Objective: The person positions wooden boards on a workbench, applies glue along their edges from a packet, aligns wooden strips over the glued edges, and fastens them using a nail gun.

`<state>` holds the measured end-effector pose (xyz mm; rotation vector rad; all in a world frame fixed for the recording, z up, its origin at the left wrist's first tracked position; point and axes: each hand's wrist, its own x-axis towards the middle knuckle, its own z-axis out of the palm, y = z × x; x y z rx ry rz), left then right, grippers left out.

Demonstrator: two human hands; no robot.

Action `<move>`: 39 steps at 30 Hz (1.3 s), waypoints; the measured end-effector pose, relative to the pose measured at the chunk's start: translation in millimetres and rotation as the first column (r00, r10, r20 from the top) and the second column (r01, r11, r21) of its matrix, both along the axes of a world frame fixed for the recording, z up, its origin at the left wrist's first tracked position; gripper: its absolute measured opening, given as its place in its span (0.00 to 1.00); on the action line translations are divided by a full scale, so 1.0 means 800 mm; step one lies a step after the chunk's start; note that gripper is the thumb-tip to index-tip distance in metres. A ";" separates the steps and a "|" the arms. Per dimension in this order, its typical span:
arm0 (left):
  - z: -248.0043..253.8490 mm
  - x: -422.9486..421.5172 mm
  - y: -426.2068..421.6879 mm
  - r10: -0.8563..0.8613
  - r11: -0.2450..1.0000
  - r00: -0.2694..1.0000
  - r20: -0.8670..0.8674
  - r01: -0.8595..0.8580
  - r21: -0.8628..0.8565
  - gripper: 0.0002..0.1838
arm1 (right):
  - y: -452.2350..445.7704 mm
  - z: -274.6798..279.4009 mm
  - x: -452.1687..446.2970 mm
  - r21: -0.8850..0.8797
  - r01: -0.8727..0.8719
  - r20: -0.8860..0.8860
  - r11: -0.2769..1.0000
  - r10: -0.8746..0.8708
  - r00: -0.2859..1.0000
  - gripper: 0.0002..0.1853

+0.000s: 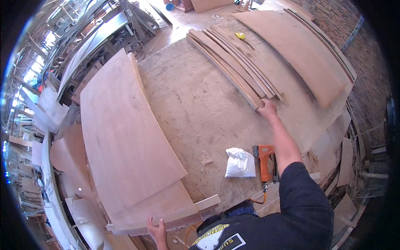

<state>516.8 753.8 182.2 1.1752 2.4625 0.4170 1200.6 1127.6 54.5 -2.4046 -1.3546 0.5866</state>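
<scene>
Grips the near end of a long wood strip [249, 98] with the right hand [268, 109], thumb and fingers closed on it, between two and three o'clock from the middle of the view. Has that strip running from there up toward twelve o'clock, outermost in a bundle of strips [254, 75] laid side by side on the table [187, 104] at one o'clock. Holds the left hand [156, 232] low, just short of seven o'clock, with fingers spread apart, near the front edge of a stack of thin boards [129, 133]. Cannot tell whether those fingertips touch the pale slat [208, 202] along that edge. Has the stack at nine o'clock, with a lower sheet jutting past the top one toward seven. Has a white bag [240, 164] between four and five o'clock and, just beside it at four, an orange nail gun [264, 162], with an orange hose [261, 201] curving from its lower end. Sees a yellow tape measure [240, 36] at one o'clock, near the far ends of the bundle, and a wide board [300, 54] at two, beyond the strips. Wears a black sleeve [302, 183] on the right arm.
</scene>
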 end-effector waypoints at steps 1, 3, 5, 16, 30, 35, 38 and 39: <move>0.000 0.000 0.001 0.002 1.000 1.000 -0.003 -0.002 0.010 0.33 | -0.004 0.000 0.017 0.021 -0.051 -0.071 0.998 0.053 0.996 0.42; 0.000 0.000 0.004 0.005 0.999 1.000 -0.006 -0.005 0.033 0.32 | -0.005 -0.023 0.043 0.129 -0.054 -0.477 0.990 0.109 0.872 0.39; 0.012 0.011 0.020 -0.027 0.998 1.000 -0.010 0.027 0.053 0.31 | -0.040 0.071 0.011 0.048 -0.021 -0.726 0.999 0.049 0.686 0.39; 0.014 0.047 0.073 -0.329 0.921 0.924 0.197 0.267 0.282 0.24 | -0.307 0.177 -0.232 -0.024 -0.337 -0.969 0.941 -0.105 -0.224 0.54; 0.007 -0.053 0.097 -0.368 0.917 0.388 0.845 0.299 0.263 0.34 | -0.580 0.175 -0.520 0.077 -0.459 -0.975 0.885 0.162 0.149 0.52; 0.029 -0.109 0.117 -0.379 0.922 0.133 0.916 -0.034 0.386 0.39 | -0.586 0.163 -0.582 0.042 -0.722 -0.693 0.690 0.541 0.477 0.51; 0.084 -0.147 0.115 -0.439 0.873 0.058 0.897 -0.210 0.441 0.36 | -0.589 0.177 -0.634 -0.056 -0.792 -0.228 0.607 0.765 0.602 0.52; 0.102 -0.150 0.110 -0.350 0.869 0.143 0.926 -0.320 0.378 0.33 | -0.586 0.181 -0.652 -0.071 -0.798 -0.171 0.599 0.780 0.601 0.52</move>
